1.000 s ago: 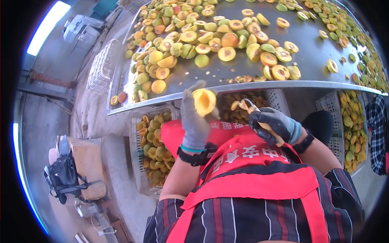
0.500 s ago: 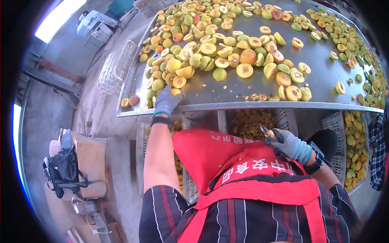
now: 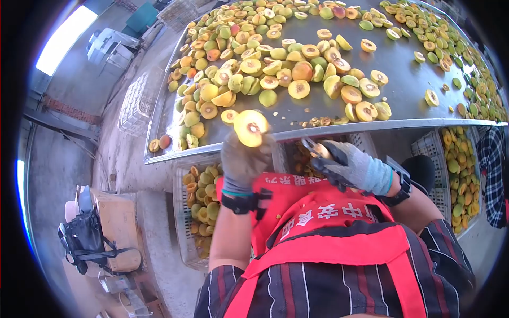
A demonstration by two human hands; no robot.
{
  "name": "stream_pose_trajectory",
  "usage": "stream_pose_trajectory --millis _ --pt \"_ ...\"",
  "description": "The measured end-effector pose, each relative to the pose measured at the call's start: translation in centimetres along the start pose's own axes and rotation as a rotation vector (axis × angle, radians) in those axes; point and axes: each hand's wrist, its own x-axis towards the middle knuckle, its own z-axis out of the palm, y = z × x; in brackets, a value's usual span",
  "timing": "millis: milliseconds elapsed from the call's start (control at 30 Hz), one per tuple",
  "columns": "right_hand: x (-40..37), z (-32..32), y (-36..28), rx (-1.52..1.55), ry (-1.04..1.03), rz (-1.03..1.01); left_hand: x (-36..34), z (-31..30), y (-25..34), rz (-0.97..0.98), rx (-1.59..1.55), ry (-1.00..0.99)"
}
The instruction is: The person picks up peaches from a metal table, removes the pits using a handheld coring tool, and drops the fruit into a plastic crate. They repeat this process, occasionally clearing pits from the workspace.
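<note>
My left hand [image 3: 245, 161], in a grey work glove, is closed on a halved yellow peach [image 3: 251, 127]. Its cut face, with a brown centre, is turned up above the table's front edge. My right hand [image 3: 352, 164], also gloved, grips a small hand tool [image 3: 317, 149] with a metal tip and a tan handle. The tool points toward the peach half but stays apart from it. Many more peach halves [image 3: 249, 66] are heaped on the metal table [image 3: 297, 114] beyond my hands. Small brown scraps [image 3: 318, 122] lie near the table's edge.
Below the table stand crates of peach halves, one at left [image 3: 185, 238] and one at right [image 3: 437, 146]. Between them, another holds scraps. A white crate [image 3: 133, 106] stands on the floor. A black bag [image 3: 87, 233] rests by a cardboard box at left. A plaid sleeve [image 3: 493, 175] shows at far right.
My left hand has come back from the heap toward me, now with a peach half raised in it. My right hand, with the tool, has moved up and left toward it.
</note>
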Motion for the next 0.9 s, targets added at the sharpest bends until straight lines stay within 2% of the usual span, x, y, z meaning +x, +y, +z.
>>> stream_pose_trajectory --millis 33,67,100,133,200,233,367,433,467,533,567,633,667,700,733,833,900 --pt "0.2 0.1 -0.9 -0.111 0.019 -0.094 -0.3 0.7 -1.3 -0.056 -0.122 -0.002" --pt "-0.1 0.3 -2.2 -0.205 0.047 -0.09 -0.5 1.2 -2.4 -0.111 -0.246 0.001" --pt "0.4 0.4 -1.6 -0.31 0.106 -0.212 -0.5 1.6 -3.1 -0.189 -0.242 -0.056" --pt "0.9 0.5 -0.7 -0.416 0.163 -0.336 -0.7 1.9 -3.6 -0.195 -0.249 -0.056" --pt "1.3 0.7 0.2 -0.483 0.2 -0.381 -1.2 2.6 -4.6 -0.197 -0.31 -0.108" --pt "1.4 0.8 0.5 -0.55 0.236 -0.437 -1.4 3.3 -5.0 -0.148 -0.154 -0.041" --pt "1.3 1.2 1.0 -0.527 0.206 -0.333 -1.6 3.7 -6.0 -0.169 -0.101 -0.095" --pt "1.1 1.6 1.1 -0.391 0.242 -0.3 -1.8 5.2 -6.5 -0.096 0.05 0.124" --pt "1.2 1.9 1.5 -0.39 0.243 -0.298 -1.8 5.2 -6.9 -0.099 0.049 0.124" --pt "1.4 2.4 2.3 -0.434 0.31 -0.382 -1.5 4.9 -7.5 0.046 0.187 0.112" --pt "1.3 2.5 2.3 -0.313 0.271 -0.362 -1.2 4.6 -7.6 0.043 0.184 0.111" --pt "0.9 2.6 2.2 -0.362 0.264 -0.359 -0.8 4.6 -7.4 0.194 0.539 0.182" --pt "0.7 2.6 2.2 -0.411 0.255 -0.359 -1.2 4.8 -7.0 0.189 0.539 0.181" --pt "0.2 2.5 1.4 -0.597 0.258 -0.296 -1.6 6.2 -6.2 0.07 0.58 0.195" --pt "0.3 2.5 1.8 -0.596 0.26 -0.293 -1.9 7.0 -5.8 -0.049 0.62 0.208" --pt "0.5 2.1 1.5 -0.692 0.228 -0.315 -1.4 5.4 -6.8 0.033 0.623 0.146" --pt "0.0 1.1 -0.2 0.013 -0.243 0.291 -1.0 4.5 -6.6 0.049 0.686 0.074"
